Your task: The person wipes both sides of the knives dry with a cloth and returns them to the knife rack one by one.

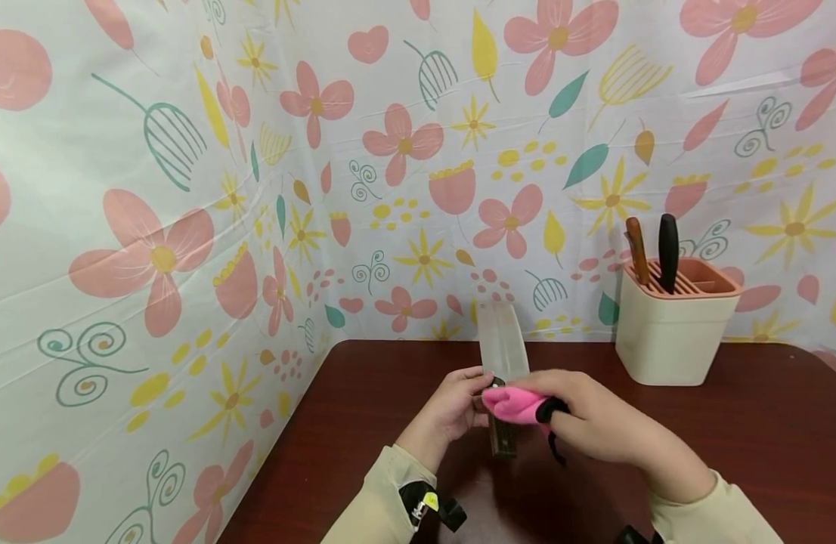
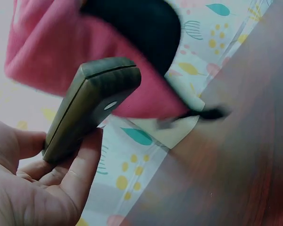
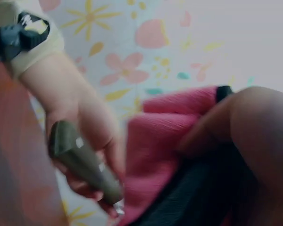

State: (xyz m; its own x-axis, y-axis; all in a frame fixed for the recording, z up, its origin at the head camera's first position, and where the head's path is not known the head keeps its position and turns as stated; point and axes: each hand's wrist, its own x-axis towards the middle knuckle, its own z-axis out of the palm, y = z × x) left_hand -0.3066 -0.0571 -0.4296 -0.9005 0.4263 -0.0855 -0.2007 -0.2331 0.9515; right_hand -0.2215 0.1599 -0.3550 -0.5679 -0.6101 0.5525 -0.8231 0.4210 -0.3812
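Note:
My left hand (image 1: 453,406) grips a cleaver (image 1: 502,340) around the top of its dark wooden handle (image 2: 92,106). The broad grey blade points away from me, toward the back wall. In my right hand (image 1: 598,417) is a bunched pink cloth (image 1: 516,404) with black trim and a dangling black strap. Seen from the head, the cloth overlaps the place where blade and handle meet; whether it presses on the metal there I cannot tell. The right wrist view shows the cloth (image 3: 153,146) beside the handle, and most of the blade is hidden.
At the back right of the dark red wooden table (image 1: 391,378) stands a cream knife block (image 1: 670,332) with a pink slotted top. One brown handle (image 1: 637,249) and one black handle (image 1: 668,253) stick up from it. A flower-patterned sheet (image 1: 404,189) hangs behind and at the left.

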